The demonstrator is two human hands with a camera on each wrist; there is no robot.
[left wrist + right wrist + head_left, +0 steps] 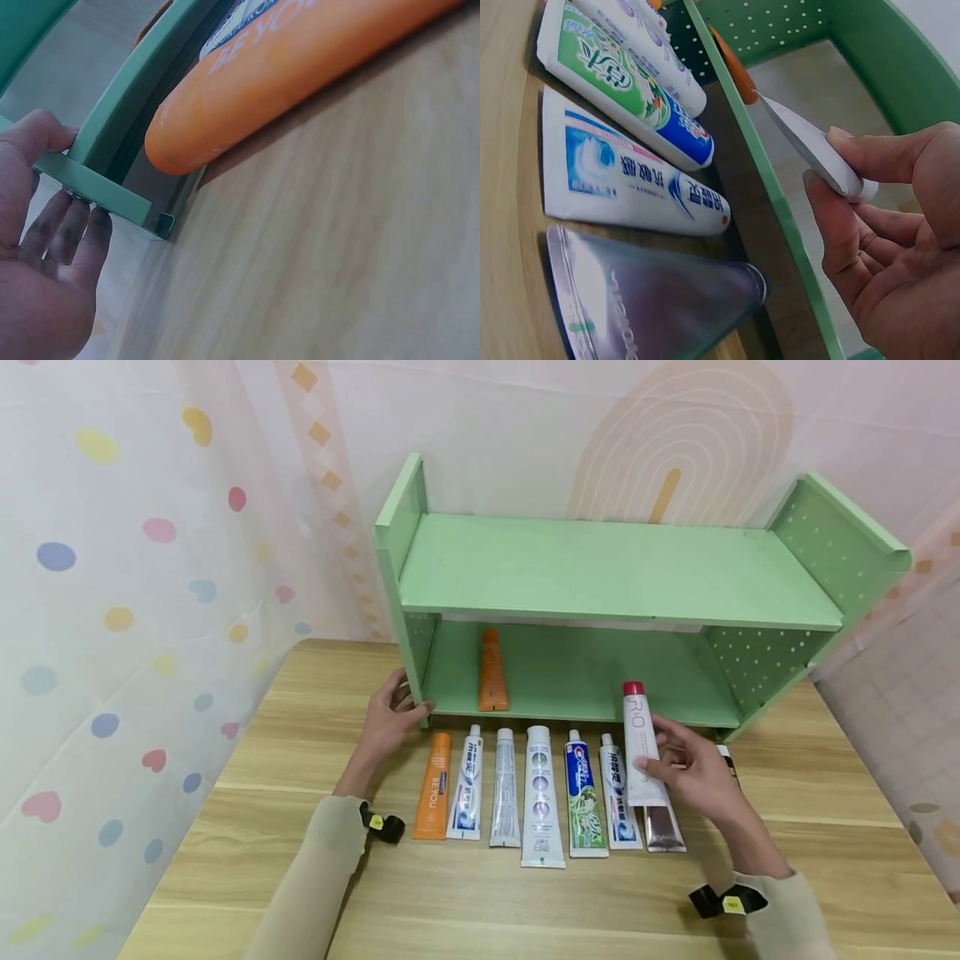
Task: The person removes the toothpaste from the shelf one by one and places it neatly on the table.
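My right hand (701, 777) pinches a white tube with a red cap (642, 752) between thumb and fingers, cap end up, in front of the shelf's lower right side. In the right wrist view the white tube (810, 139) appears edge-on over the green board. With thumb on one side and fingers on the other, my left hand (384, 722) grips the lower front corner of the green shelf's (615, 564) left side panel. An orange tube (492, 672) stands on the lower level, toward the left.
Several tubes lie in a row before the shelf: an orange tube (432, 785) at the left, a blue-green toothpaste tube (586, 797), and a silvery tube (663, 828) partly under the held one. A dark-and-white item (727, 760) is half hidden behind my right hand.
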